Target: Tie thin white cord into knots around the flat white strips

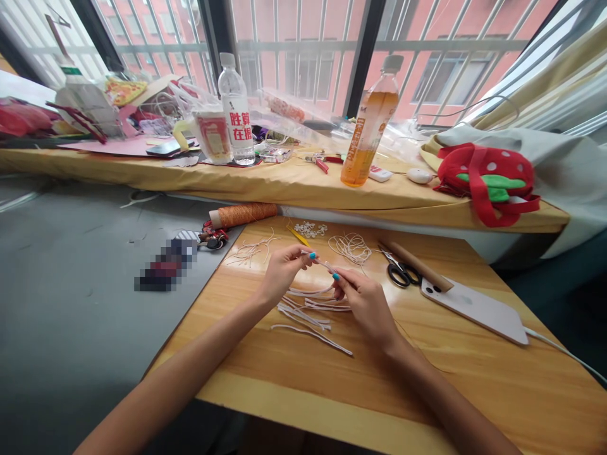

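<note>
My left hand [288, 268] and my right hand [361, 294] are both pinched on a short pale cord [325, 263], stretched between their fingertips above the wooden table. Under and in front of the hands lie several cut lengths of white cord [303, 316], roughly side by side. One folded cord [313, 338] rests closest to the table's front edge. Beyond the hands are a loose coil of thin cord [351, 248], a cluster of small white pieces [310, 229] and yellow tweezers [298, 236]. Thin cord scraps [253, 248] lie to the left.
Black-handled scissors [401, 273], a brown tube [417, 265] and a pale phone [478, 309] with a cable lie on the right. An orange thread spool [246, 215] sits at the back left. Bottles, including an orange drink [370, 126], and a strawberry bag [488, 177] stand on the windowsill ledge.
</note>
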Available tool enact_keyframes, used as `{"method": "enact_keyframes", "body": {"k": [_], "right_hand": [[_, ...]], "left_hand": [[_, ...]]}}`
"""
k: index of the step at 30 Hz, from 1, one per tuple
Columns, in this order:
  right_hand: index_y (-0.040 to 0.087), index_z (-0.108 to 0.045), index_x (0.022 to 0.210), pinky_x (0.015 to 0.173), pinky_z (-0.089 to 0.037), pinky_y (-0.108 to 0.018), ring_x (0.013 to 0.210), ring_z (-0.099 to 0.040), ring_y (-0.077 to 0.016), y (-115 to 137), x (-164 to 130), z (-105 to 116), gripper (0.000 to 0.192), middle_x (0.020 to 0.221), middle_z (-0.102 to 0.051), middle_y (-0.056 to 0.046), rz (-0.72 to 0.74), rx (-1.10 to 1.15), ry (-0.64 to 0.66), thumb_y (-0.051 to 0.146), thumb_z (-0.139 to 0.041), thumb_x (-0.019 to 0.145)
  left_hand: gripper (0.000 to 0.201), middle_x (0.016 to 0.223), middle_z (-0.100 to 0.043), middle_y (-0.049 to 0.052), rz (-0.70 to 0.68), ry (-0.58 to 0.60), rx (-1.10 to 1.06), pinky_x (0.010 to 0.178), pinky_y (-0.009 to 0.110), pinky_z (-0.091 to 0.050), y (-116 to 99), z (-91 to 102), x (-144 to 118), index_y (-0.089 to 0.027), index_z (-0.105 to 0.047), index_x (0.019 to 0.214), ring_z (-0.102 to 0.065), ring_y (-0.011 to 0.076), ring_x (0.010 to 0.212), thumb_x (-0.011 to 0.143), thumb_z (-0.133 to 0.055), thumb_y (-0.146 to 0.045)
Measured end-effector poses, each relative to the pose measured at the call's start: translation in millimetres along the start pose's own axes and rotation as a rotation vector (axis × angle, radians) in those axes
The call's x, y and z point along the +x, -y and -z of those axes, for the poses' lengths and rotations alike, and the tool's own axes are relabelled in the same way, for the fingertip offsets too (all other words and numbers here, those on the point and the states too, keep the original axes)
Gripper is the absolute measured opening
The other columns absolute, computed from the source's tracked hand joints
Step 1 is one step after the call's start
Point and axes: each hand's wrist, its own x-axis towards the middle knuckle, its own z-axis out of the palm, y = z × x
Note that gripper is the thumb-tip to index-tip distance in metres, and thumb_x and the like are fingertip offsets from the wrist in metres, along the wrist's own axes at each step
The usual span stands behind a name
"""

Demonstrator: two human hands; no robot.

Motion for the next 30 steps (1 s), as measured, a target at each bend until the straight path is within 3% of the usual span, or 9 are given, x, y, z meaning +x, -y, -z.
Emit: {"method": "enact_keyframes", "body": {"k": [9, 15, 19, 23, 30], "right_hand": [[0.017, -0.06, 0.072, 0.054, -0.04, -0.026, 0.052, -0.051, -0.0133, 4.3, -1.1, 0.3, 0.025, 0.058, -0.054, -0.002, 0.033, -0.068, 0.049, 0.028, -0.04, 0.082], [0.014, -0.058, 0.071, 0.044, -0.042, -0.022, 0.043, -0.05, -0.0092, 7.4, 0.9, 1.0, 0.025, 0.057, -0.052, 0.001, -0.266, 0.299, 0.205, 0.037, -0.048, 0.073], [0.013, -0.059, 0.069, 0.043, -0.042, -0.021, 0.042, -0.05, -0.0069, 9.1, 3.5, 3.5, 0.028, 0.055, -0.051, 0.002, -0.372, 0.446, 0.219, 0.04, -0.055, 0.067], [0.013, -0.061, 0.07, 0.043, -0.042, -0.021, 0.042, -0.051, -0.0072, 10.0, 3.3, 4.2, 0.03, 0.055, -0.052, 0.002, -0.367, 0.438, 0.209, 0.042, -0.056, 0.066], [0.014, -0.062, 0.074, 0.045, -0.043, -0.022, 0.045, -0.052, -0.009, 6.6, -1.1, 1.2, 0.027, 0.059, -0.055, 0.0, -0.242, 0.296, 0.181, 0.038, -0.05, 0.072]], "left_hand": [[0.012, 0.06, -0.06, 0.001, -0.01, -0.048, -0.026, 0.058, 0.022, -0.041, 0.3, -0.6, 0.7, -0.012, -0.063, 0.067, -0.05, 0.009, 0.057, 0.066, -0.06, -0.024], [0.013, 0.061, -0.06, 0.001, -0.052, -0.07, 0.025, 0.058, 0.021, -0.041, 0.8, -2.6, -2.1, -0.013, -0.063, 0.067, -0.05, 0.0094, 0.058, 0.067, -0.06, -0.025], [0.018, 0.075, -0.061, 0.003, -0.056, 0.042, 0.092, 0.06, 0.021, -0.041, 0.7, -3.8, -2.6, -0.014, -0.063, 0.08, -0.052, 0.0106, 0.067, 0.071, -0.056, -0.029], [0.019, 0.075, -0.06, 0.003, -0.001, 0.18, 0.211, 0.061, 0.021, -0.041, 2.1, -5.1, -2.7, -0.015, -0.062, 0.08, -0.052, 0.0112, 0.067, 0.072, -0.054, -0.03], [0.024, 0.058, -0.056, 0.001, 0.051, 0.212, 0.284, 0.057, 0.021, -0.037, 6.5, -4.0, -3.4, -0.014, -0.06, 0.062, -0.049, 0.0112, 0.058, 0.073, -0.05, -0.033]]}}
